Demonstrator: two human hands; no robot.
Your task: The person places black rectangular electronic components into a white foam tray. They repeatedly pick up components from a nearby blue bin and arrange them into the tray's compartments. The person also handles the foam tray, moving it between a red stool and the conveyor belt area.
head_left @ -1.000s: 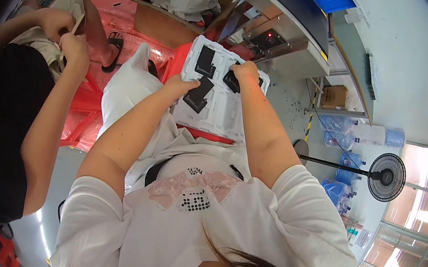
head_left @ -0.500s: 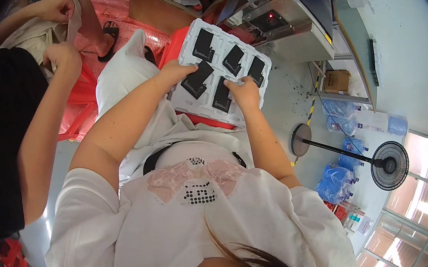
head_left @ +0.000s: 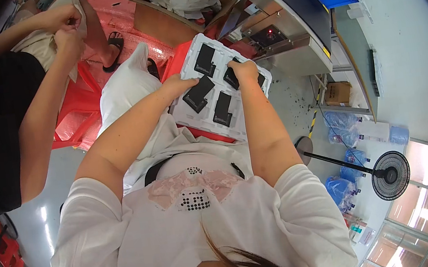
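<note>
Flat black pieces [head_left: 222, 109] are laid in a white tray [head_left: 190, 117].
The left edge of the tray is held by the left hand [head_left: 179, 86], its thumb beside one piece; by the right hand [head_left: 245, 72], with fingers bent down, another piece is partly covered — whether it is gripped cannot be told.

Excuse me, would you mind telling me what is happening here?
The person's left hand holds the left edge of a white moulded tray with flat black battery-like packs lying in it. The right hand is over a black pack on the tray's right side; its grip is too hidden to tell. A co-worker is close by on the left.
</note>
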